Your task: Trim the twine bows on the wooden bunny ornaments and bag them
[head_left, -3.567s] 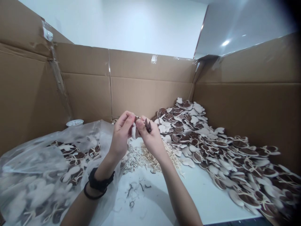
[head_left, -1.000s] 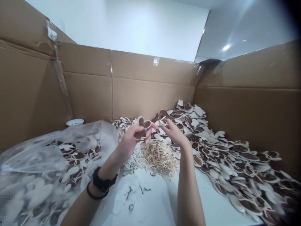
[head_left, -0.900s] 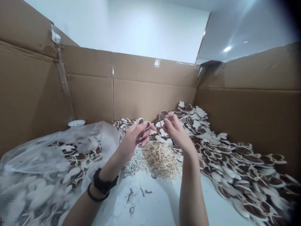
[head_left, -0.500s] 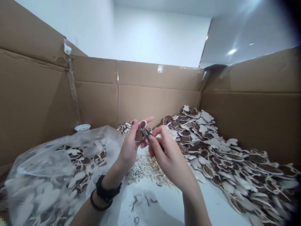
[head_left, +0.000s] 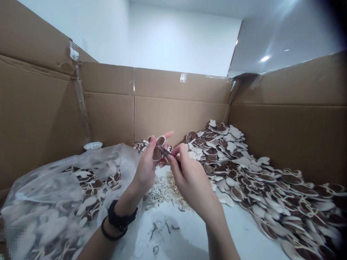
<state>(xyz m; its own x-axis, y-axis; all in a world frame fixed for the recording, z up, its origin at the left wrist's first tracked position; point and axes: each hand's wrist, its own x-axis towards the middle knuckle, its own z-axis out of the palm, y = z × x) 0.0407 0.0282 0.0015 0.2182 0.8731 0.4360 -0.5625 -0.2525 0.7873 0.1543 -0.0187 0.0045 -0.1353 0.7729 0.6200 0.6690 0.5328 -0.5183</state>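
My left hand (head_left: 148, 168) pinches a small brown-and-cream rabbit-shaped piece (head_left: 158, 148) held up in front of me. My right hand (head_left: 189, 178) is closed round a thin metal tool, apparently small scissors (head_left: 164, 151), whose tip touches that piece. Just below my hands lies a heap of pale thin bow-shaped bits (head_left: 168, 187) on the white table (head_left: 244, 231). A black band (head_left: 119, 220) circles my left wrist.
A big pile of the same rabbit pieces (head_left: 244, 173) spreads along the right. At left, a clear plastic bag (head_left: 67, 195) holds more. Cardboard walls (head_left: 176, 108) fence the table on three sides. A small white cup (head_left: 93, 146) stands at back left. Dark thread scraps (head_left: 162, 231) lie near me.
One second ago my right hand was reaching over the pile on the right. It has come back with the thin tool and now meets the piece in my left hand.
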